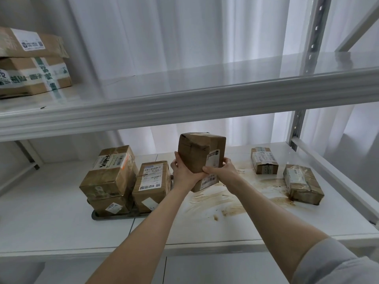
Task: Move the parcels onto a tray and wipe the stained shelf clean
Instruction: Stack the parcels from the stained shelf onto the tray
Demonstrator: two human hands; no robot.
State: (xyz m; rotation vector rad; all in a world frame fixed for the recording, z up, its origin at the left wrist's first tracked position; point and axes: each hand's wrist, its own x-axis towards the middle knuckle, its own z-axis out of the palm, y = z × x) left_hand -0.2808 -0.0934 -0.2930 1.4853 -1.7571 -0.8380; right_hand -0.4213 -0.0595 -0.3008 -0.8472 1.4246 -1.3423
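I hold a brown cardboard parcel [200, 158] upright above the white shelf [61, 218], gripped by my left hand [183, 173] and my right hand [221, 171]. Left of it a dark tray [96, 216] carries a stack of two parcels [110, 175] and another labelled parcel [151, 185]. Brown stains [231, 201] spread over the shelf under and right of the held parcel. Two small parcels stay on the stained area: one at the back [264, 162] and one nearer the right edge [302, 184].
An upper shelf board [184, 105] crosses just above my hands, with two larger boxes [30, 62] at its left end. A perforated metal upright [299, 124] stands at the right. White curtains hang behind the rack.
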